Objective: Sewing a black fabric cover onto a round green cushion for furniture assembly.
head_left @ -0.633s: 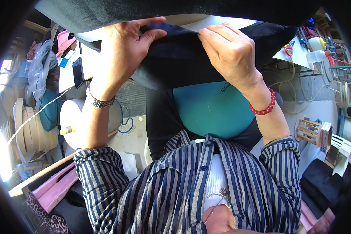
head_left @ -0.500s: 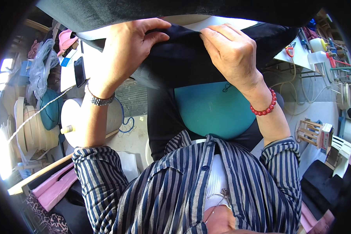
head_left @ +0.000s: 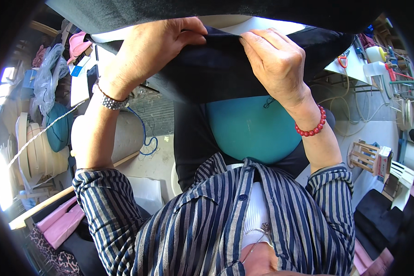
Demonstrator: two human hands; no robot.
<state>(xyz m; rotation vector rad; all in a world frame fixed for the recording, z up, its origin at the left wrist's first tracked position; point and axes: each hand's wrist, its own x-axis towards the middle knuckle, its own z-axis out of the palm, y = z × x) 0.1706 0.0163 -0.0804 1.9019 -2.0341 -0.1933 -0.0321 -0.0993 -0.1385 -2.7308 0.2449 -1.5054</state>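
Observation:
A piece of black cloth point(head_left: 207, 73) hangs in front of me, its upper edge stretched between my two hands. My left hand point(head_left: 158, 48) pinches that edge with thumb and forefinger, the wrist bent inward. To its right, my right hand point(head_left: 278, 60) grips the same edge, fingers pressed together. Just beyond lies a cream and white surface point(head_left: 225, 21), partly covered. A large dark velvety piece point(head_left: 207, 10) spans the top of the view. Beneath the cloth, a smooth teal rounded surface point(head_left: 253, 131) shows between my legs.
At left are a clear plastic bag point(head_left: 50, 87), rolls of pale strip point(head_left: 41, 152), a twisted cord point(head_left: 46, 133) and a big pale cylinder point(head_left: 124, 133). Pink pieces point(head_left: 62, 223) lie lower left. A small wooden rack point(head_left: 364, 155) and a white table point(head_left: 349, 64) stand at right.
My left hand has moved slightly right and closed onto the cloth's edge, its forearm tilting and elbow swinging outward to the left. My right hand has barely shifted.

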